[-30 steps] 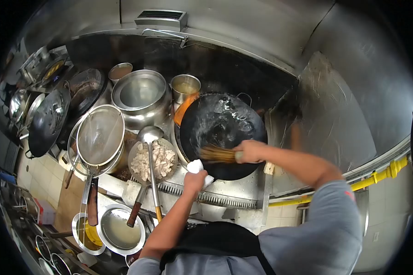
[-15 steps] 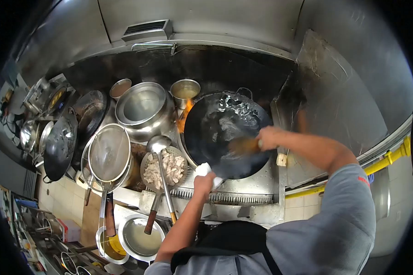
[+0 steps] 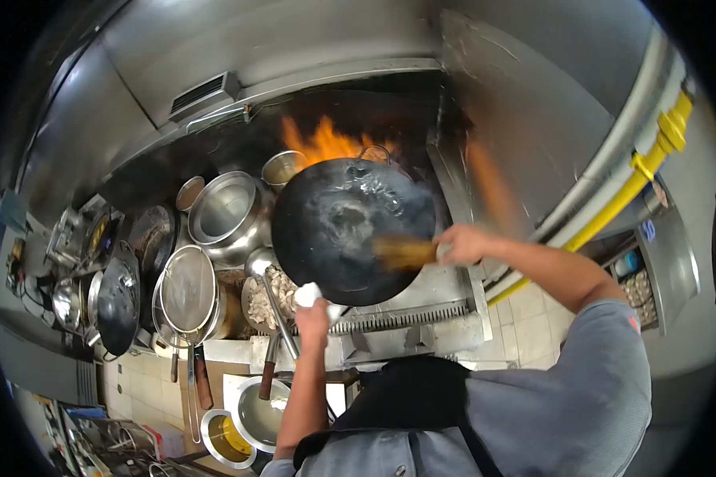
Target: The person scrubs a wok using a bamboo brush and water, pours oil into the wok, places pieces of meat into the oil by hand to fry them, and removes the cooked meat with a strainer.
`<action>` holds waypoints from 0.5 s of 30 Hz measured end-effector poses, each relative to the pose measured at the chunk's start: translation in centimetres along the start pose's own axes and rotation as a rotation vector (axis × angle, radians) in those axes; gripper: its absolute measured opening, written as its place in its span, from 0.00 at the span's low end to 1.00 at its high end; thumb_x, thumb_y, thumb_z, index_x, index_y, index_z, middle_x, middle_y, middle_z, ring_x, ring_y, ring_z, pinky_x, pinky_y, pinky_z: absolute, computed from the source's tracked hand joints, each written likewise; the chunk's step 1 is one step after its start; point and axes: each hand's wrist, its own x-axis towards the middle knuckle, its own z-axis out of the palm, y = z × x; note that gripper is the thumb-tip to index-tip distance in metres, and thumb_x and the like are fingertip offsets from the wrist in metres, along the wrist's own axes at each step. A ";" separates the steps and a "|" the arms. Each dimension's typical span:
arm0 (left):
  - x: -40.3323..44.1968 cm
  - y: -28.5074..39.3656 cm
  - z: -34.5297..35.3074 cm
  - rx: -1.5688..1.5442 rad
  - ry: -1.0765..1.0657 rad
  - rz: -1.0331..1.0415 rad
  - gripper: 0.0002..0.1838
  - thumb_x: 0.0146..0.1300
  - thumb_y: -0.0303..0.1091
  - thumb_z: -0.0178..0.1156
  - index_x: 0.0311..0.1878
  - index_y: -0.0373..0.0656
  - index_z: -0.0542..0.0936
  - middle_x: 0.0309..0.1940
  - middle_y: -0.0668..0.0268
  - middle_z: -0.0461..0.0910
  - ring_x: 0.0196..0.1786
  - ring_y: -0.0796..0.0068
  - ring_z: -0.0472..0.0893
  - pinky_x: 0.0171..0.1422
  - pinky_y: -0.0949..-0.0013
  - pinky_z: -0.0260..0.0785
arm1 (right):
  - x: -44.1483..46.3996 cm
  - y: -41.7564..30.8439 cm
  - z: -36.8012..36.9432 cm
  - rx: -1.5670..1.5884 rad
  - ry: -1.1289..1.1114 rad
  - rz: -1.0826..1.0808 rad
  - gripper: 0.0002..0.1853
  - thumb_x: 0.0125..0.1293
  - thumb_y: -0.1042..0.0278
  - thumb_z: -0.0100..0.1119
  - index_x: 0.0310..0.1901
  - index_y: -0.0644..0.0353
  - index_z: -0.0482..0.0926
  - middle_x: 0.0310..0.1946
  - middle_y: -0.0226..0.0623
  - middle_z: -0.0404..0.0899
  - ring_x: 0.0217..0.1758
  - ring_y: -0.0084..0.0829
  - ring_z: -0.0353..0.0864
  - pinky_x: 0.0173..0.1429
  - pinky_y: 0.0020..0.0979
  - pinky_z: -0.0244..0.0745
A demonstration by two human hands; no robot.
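A large black wok (image 3: 310,254) with some water swirling in it is in front of me over the stove, its far side showing a loop handle. My left hand (image 3: 313,318) is closed on a folded white cloth (image 3: 307,294) at the wok's near left rim; the cloth and fingers hide the grip there. My right hand (image 3: 463,243) is closed round the end of a wooden-coloured wok brush (image 3: 402,253), blurred by motion, whose bristle end is inside the wok. Tall orange flames (image 3: 330,141) rise behind the wok.
Left of the wok stand a steel pot (image 3: 243,238), a small metal pot (image 3: 283,165) and a strainer (image 3: 188,290). A ladle (image 3: 274,306) lies across a perforated skimmer of pale cut pieces (image 3: 258,302). Pots with liquid (image 3: 250,421) stand lower left. A yellow pipe (image 3: 612,207) runs on the right.
The wok and both hands have shifted left in view, and the wok looks raised off the burner. The flames behind it have grown much larger. The brush still moves inside; the camera view has turned.
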 end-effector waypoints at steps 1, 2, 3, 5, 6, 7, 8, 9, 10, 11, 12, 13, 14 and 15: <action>-0.2 0.7 -1.2 0.034 -0.009 0.015 0.20 0.49 0.34 0.58 0.42 0.28 0.80 0.37 0.54 0.83 0.40 0.62 0.81 0.46 0.62 0.71 | -0.9 1.0 -1.1 0.071 0.084 0.061 0.32 0.53 0.53 0.67 0.61 0.51 0.76 0.52 0.44 0.80 0.39 0.42 0.84 0.35 0.40 0.84; -1.0 1.7 -1.9 0.069 0.015 0.065 0.19 0.49 0.35 0.58 0.40 0.28 0.81 0.35 0.54 0.83 0.39 0.62 0.81 0.46 0.61 0.71 | -2.4 0.6 -2.7 0.209 0.140 0.133 0.32 0.53 0.54 0.67 0.62 0.51 0.75 0.50 0.45 0.80 0.38 0.41 0.84 0.31 0.40 0.84; -1.4 2.5 -2.6 0.097 0.037 0.111 0.18 0.49 0.35 0.58 0.39 0.28 0.81 0.34 0.54 0.83 0.38 0.62 0.82 0.45 0.61 0.71 | -4.0 0.3 -4.2 0.351 0.206 0.198 0.32 0.53 0.56 0.68 0.62 0.51 0.74 0.48 0.46 0.81 0.36 0.41 0.84 0.28 0.39 0.84; -0.8 2.8 -3.5 0.309 0.066 0.146 0.18 0.50 0.35 0.57 0.38 0.28 0.81 0.32 0.54 0.83 0.37 0.62 0.82 0.44 0.60 0.71 | -6.1 -1.7 -6.0 0.606 0.339 0.232 0.36 0.53 0.57 0.69 0.64 0.59 0.71 0.45 0.48 0.81 0.40 0.40 0.83 0.30 0.38 0.84; 0.6 1.1 -3.9 0.266 0.100 0.256 0.17 0.50 0.36 0.56 0.35 0.29 0.80 0.30 0.54 0.82 0.35 0.62 0.81 0.43 0.60 0.70 | -5.9 -1.7 -6.3 0.587 0.378 0.252 0.36 0.54 0.56 0.69 0.64 0.61 0.71 0.44 0.46 0.81 0.40 0.37 0.83 0.31 0.37 0.82; 1.3 0.8 -4.4 0.262 0.063 0.273 0.16 0.49 0.35 0.56 0.33 0.30 0.79 0.29 0.54 0.82 0.34 0.62 0.81 0.43 0.60 0.70 | -5.7 -1.3 -6.6 0.567 0.415 0.272 0.36 0.54 0.55 0.69 0.63 0.63 0.71 0.43 0.43 0.82 0.41 0.34 0.83 0.32 0.36 0.81; 0.1 2.4 -4.4 0.314 0.044 0.249 0.16 0.49 0.35 0.57 0.35 0.30 0.79 0.31 0.52 0.82 0.36 0.58 0.82 0.45 0.60 0.71 | -5.2 0.3 -6.5 0.577 0.417 0.280 0.36 0.54 0.55 0.69 0.63 0.63 0.71 0.43 0.43 0.82 0.41 0.34 0.83 0.32 0.36 0.81; -0.8 4.3 -4.7 0.361 0.028 0.226 0.16 0.49 0.34 0.58 0.38 0.31 0.79 0.33 0.50 0.83 0.39 0.54 0.82 0.48 0.59 0.71 | -3.7 1.9 -6.4 0.528 0.425 0.285 0.36 0.55 0.57 0.69 0.63 0.65 0.71 0.44 0.43 0.81 0.41 0.33 0.83 0.33 0.35 0.80; -0.5 4.4 -5.0 0.360 0.007 0.251 0.17 0.49 0.34 0.58 0.40 0.30 0.78 0.35 0.49 0.82 0.40 0.53 0.82 0.49 0.59 0.71 | -2.5 3.1 -5.9 0.480 0.434 0.290 0.35 0.55 0.59 0.69 0.63 0.67 0.71 0.45 0.42 0.81 0.40 0.33 0.83 0.34 0.33 0.80; -1.1 4.7 -4.6 0.364 0.003 0.253 0.17 0.49 0.34 0.58 0.40 0.30 0.78 0.35 0.49 0.82 0.40 0.53 0.82 0.49 0.59 0.71 | -1.4 4.4 -4.9 0.484 0.435 0.293 0.35 0.55 0.59 0.69 0.63 0.67 0.71 0.45 0.42 0.81 0.40 0.33 0.83 0.34 0.33 0.80; -1.9 5.5 -4.6 0.399 0.056 0.339 0.18 0.50 0.34 0.58 0.42 0.30 0.77 0.37 0.47 0.81 0.42 0.51 0.82 0.50 0.58 0.71 | -0.3 5.3 -4.1 0.617 0.444 0.284 0.34 0.56 0.61 0.69 0.62 0.68 0.70 0.46 0.43 0.81 0.40 0.32 0.82 0.36 0.32 0.79; -2.4 6.2 -4.6 0.433 0.109 0.426 0.20 0.50 0.34 0.58 0.44 0.29 0.76 0.38 0.46 0.81 0.43 0.49 0.81 0.50 0.57 0.71 | 0.1 5.3 -3.9 0.750 0.452 0.273 0.33 0.57 0.63 0.68 0.62 0.69 0.70 0.47 0.43 0.81 0.40 0.32 0.82 0.37 0.31 0.78; -2.8 6.4 -4.4 0.481 0.111 0.443 0.22 0.49 0.33 0.59 0.47 0.29 0.74 0.40 0.44 0.80 0.46 0.45 0.80 0.52 0.55 0.71 | 0.3 5.4 -3.1 0.804 0.457 0.284 0.32 0.60 0.67 0.66 0.64 0.67 0.69 0.45 0.42 0.81 0.35 0.31 0.81 0.32 0.31 0.77; -3.3 7.0 -4.2 0.484 0.109 0.445 0.22 0.49 0.33 0.59 0.47 0.29 0.74 0.40 0.44 0.80 0.46 0.45 0.80 0.52 0.55 0.71 | 0.4 5.4 -2.5 0.808 0.458 0.285 0.32 0.60 0.67 0.66 0.64 0.67 0.69 0.45 0.42 0.81 0.35 0.31 0.81 0.32 0.31 0.77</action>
